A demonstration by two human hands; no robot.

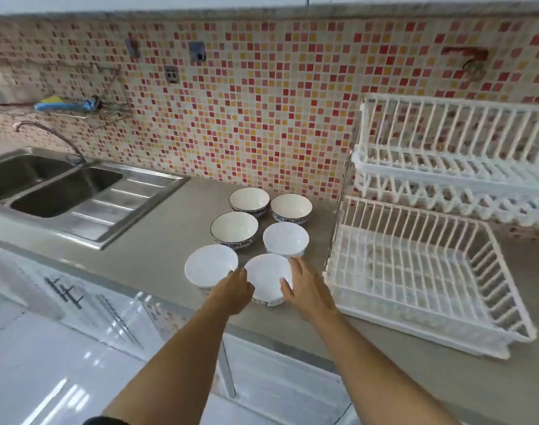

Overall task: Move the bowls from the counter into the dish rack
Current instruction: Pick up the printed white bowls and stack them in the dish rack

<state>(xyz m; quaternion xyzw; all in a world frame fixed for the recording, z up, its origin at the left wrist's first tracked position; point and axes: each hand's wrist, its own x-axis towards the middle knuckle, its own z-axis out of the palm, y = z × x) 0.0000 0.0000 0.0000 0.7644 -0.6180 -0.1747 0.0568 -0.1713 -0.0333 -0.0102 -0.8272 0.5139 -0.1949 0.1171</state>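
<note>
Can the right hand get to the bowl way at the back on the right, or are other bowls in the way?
Probably yes. The right hand is at the nearest bowl now. The back right bowl sits behind the plain white bowl, but nothing covers it, so the hand could reach over from above.

We have the left grip and the right grip on either flank of the nearest bowl. Left of the left grip another white bowl sits touching it, so no gap there. Just beyond the right grip a third white bowl crowds the way forward. To the right grip's right, a narrow strip of bare worktop runs up to the dish rack, whose lower tier lies open from above. Toward us the worktop is bare.
</note>
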